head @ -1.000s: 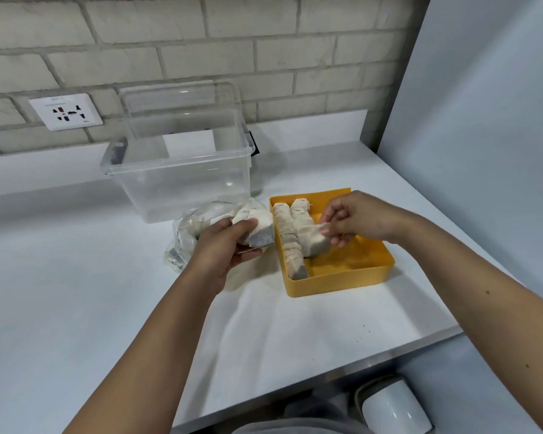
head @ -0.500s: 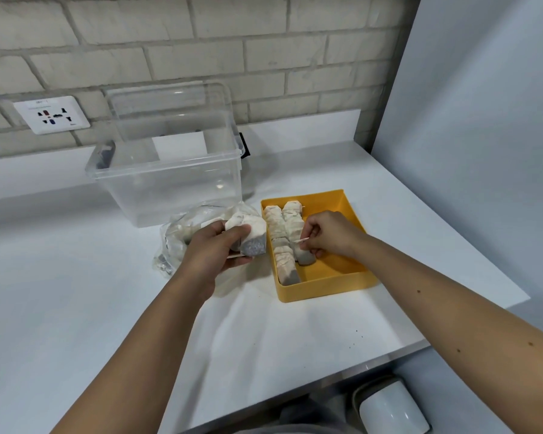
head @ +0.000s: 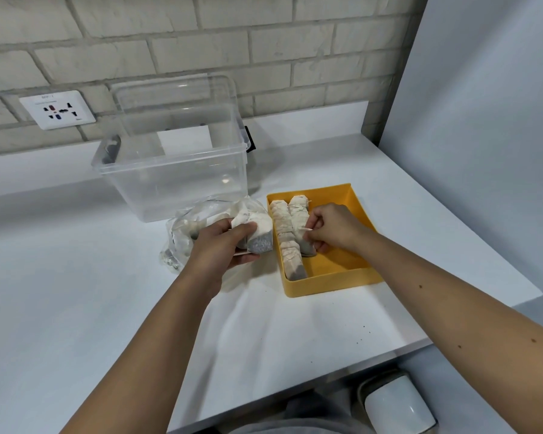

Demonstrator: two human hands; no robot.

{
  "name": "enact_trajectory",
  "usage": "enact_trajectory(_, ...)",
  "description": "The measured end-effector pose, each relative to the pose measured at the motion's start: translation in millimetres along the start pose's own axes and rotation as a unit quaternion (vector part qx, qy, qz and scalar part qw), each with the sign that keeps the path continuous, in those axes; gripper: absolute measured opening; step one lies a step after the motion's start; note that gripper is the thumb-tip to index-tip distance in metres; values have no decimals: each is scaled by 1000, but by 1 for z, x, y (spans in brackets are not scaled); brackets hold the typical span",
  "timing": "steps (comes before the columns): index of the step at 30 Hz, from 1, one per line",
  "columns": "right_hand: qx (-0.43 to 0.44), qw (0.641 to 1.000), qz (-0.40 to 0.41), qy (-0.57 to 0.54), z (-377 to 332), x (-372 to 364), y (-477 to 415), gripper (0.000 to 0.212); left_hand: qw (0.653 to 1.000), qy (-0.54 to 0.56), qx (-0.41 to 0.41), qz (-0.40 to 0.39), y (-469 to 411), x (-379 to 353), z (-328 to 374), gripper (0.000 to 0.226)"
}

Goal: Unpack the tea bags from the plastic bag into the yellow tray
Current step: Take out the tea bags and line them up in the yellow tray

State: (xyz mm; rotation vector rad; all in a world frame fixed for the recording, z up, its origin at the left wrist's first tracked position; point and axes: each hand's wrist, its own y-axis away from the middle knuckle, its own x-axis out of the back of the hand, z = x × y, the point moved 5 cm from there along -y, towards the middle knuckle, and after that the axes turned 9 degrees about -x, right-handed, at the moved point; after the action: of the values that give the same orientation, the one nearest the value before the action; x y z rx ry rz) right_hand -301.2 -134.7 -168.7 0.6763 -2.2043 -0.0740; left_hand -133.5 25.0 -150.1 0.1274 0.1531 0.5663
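White counter [head: 76,277] below a brick wall carries our yellow tray [head: 333,280], where pale paper tea bags [head: 284,233] with dark fill stand in two tight rows along its left side. Our right hand [head: 336,228] pinches the second row's near end. Our left hand [head: 220,249] grips a bundle [head: 254,228] of more above the crumpled plastic bag [head: 185,233].

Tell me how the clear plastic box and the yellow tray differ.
The clear plastic box is see-through; the yellow tray is opaque. The box is tall and deep, the tray low and shallow. No tea bags show in the box, while the tray holds two rows of tea bags, the right hand pinching one. Both are open-topped, rectangular and stand on the white counter.
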Motion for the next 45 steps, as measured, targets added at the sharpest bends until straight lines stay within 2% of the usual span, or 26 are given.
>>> enact_trajectory(5, -17, 998, -49, 39, 0, 4, 3, 12, 1000, -1, -2, -2, 0, 0, 0, 18)
enact_trajectory(8, -19, 997, -60, 47, 0, 5, 2, 19, 1000, 0, 0, -2, 1, 0, 1, 18)
enact_trajectory(13, 19, 999, 3, 41, -5, 7, 0, 34, 1000, 1, -1, -6, 1, 0, 1, 17)
enact_trajectory(19, 2, 999, -24, 49, 0, 0, -7, 21, 1000, 1, -3, -8, 1, 0, 2, 18)
enact_trajectory(23, 25, 999, 21, 35, -5, 6, -9, 16, 1000, 3, -3, -10, 1, 1, 2, 18)
enact_trajectory(30, 35, 998, 22, 40, -6, 5, -9, 18, 1000, -2, -3, -19, 1, -1, 2, 16)
enact_trajectory(36, 19, 998, 19, 49, -4, 7, -8, 28, 1000, -7, 9, -25, 1, -3, 0, 12)
enact_trajectory(39, 62, 992, 86, 71, -15, 18, 1, 30, 1000, -3, 5, -24, 2, -4, 0, 12)
enact_trajectory(41, 87, 989, 118, -4, -26, 23, 12, 26, 1000, 11, 0, -25, 2, -6, 0, 13)
enact_trajectory(43, 74, 987, 60, -128, -37, 19, 27, 26, 999, 25, -4, -28, 3, -11, 1, 11)
enact_trajectory(45, 68, 984, -7, -164, -46, 9, 38, 26, 999, 34, -6, -34, 3, -17, 3, 8)
